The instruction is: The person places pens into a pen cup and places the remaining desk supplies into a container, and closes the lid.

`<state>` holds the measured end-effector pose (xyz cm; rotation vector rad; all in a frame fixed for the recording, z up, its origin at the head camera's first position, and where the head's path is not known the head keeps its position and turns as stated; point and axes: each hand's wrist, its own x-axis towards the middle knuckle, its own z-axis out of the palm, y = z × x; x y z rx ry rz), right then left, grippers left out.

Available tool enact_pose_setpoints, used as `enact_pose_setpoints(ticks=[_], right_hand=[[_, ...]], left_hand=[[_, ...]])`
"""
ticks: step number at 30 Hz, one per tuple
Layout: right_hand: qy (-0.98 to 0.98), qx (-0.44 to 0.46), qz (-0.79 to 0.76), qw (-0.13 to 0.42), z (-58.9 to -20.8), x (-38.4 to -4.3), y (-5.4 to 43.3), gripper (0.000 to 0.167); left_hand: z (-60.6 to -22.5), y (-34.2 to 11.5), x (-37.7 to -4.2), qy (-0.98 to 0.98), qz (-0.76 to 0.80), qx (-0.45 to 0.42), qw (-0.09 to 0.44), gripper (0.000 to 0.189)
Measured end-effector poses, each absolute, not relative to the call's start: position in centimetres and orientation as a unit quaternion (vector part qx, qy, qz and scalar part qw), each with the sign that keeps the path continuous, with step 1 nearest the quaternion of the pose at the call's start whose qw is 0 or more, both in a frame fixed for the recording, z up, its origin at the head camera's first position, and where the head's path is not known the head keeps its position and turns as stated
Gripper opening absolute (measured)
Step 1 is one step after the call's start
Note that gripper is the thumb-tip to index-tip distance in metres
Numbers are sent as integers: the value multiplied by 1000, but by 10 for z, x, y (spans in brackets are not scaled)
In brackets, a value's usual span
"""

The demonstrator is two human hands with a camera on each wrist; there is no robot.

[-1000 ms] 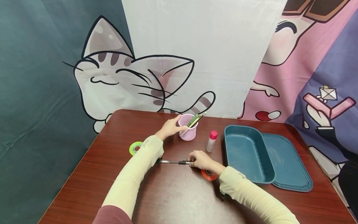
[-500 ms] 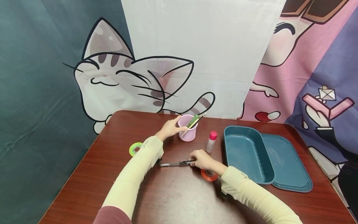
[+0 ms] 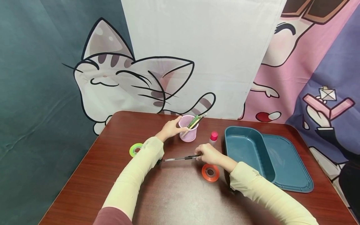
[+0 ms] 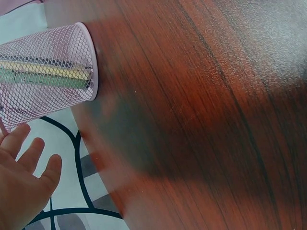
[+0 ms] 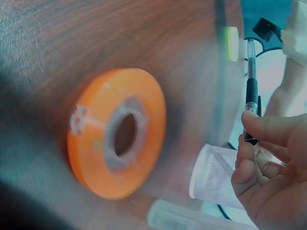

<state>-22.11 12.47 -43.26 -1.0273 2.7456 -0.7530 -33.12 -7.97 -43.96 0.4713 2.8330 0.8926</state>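
Observation:
My left hand [image 3: 170, 129] holds the rim of a pink mesh pen cup [image 3: 189, 136], with thumb and forefinger around its side. Pencils and a green item [image 3: 194, 121] lean in the cup. In the left wrist view the other fingers [image 4: 31, 155] spread below the mesh. My right hand [image 3: 209, 153] pinches a clear gel pen with a black grip [image 5: 252, 88] near one end, between thumb and fingers. The pen lies level above the table, its other end pointing left. Close below this hand lies an orange tape roll [image 3: 210, 172]. Behind it stands a glue stick [image 3: 214, 136], partly hidden.
A yellow-green tape roll [image 3: 135, 149] lies by the left forearm. On the right stands a blue-green box [image 3: 242, 153], overlapping its flat lid [image 3: 293, 168]. A printed cloth [image 3: 197, 37] hangs behind the wooden table [image 3: 174, 200].
My right hand has lifted the pen off the table and moved slightly right and away, uncovering the orange tape and covering the glue stick's lower part. The left hand stays at the cup.

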Motion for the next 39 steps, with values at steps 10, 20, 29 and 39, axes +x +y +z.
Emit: enact_pose_setpoints(ticks=[10, 20, 29, 39], right_hand=[[905, -343, -248, 45, -394, -217, 140, 7], [914, -302, -267, 40, -357, -223, 156, 3], [913, -251, -320, 25, -338, -233, 168, 8], [913, -192, -360, -20, -333, -251, 176, 11]], left_hand=[[-439, -80, -331, 941, 295, 148, 76, 86], [-440, -80, -331, 943, 289, 151, 69, 85], [-436, -79, -328, 944, 283, 156, 60, 83], [-439, -79, -332, 949, 267, 160, 51, 82]])
